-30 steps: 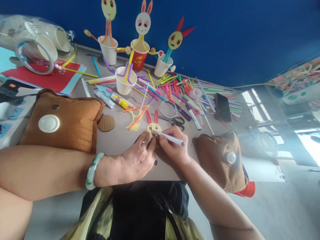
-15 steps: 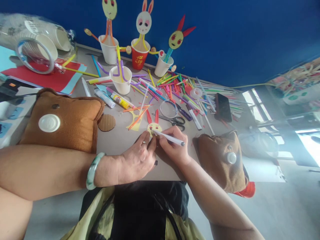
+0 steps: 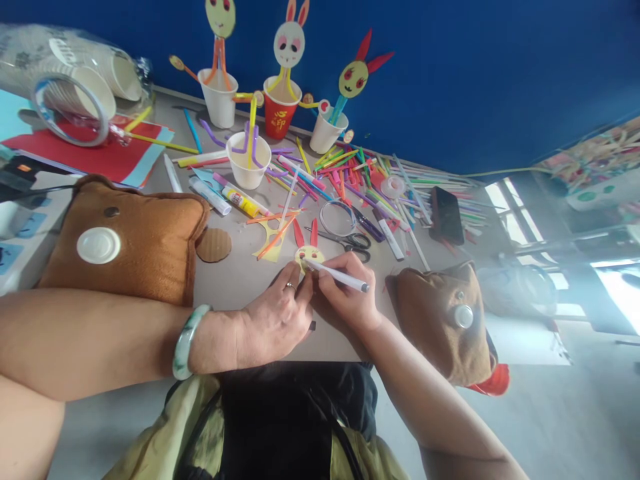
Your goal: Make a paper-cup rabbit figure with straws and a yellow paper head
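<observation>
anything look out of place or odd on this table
Two mild things. The front white cup holds bent yellow and purple straws with no paper face on top, unlike the three figures behind it. Loose straws lie strewn untidily to its right. No clear spill or damage shows.

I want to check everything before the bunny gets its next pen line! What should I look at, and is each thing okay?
1. Pen gripped: ok, the right hand holds it with the tip at the bunny face.
2. Face steadied: ok, the left hand has its fingers at the lower edge.
3. Two ears there: ok, both are red and point away from the person.
4. Mouth drawn: cannot tell, the fingers and pen cover the lower part.
5. Scissors well out of the way: not ok, they lie close beyond the right hand.
</observation>
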A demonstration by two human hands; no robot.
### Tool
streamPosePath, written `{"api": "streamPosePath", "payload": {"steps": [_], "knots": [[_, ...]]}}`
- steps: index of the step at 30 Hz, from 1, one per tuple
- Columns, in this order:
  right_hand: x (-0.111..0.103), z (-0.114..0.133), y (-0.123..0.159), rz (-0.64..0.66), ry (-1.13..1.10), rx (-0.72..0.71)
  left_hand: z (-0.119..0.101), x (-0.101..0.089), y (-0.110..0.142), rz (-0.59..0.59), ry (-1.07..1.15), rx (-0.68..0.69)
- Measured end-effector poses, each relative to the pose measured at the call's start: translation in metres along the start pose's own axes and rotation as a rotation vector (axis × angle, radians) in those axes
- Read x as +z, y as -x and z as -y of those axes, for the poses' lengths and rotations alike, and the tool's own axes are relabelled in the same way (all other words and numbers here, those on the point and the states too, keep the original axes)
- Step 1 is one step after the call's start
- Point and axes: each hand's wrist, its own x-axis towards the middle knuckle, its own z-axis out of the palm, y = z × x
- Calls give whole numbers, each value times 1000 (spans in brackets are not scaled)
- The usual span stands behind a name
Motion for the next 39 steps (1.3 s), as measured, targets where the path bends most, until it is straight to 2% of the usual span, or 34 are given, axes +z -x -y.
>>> {"api": "streamPosePath", "payload": {"steps": [39], "knots": [[2,0,-2,-13,-36,-28,-1,2,2,-41,-17,20]]}}
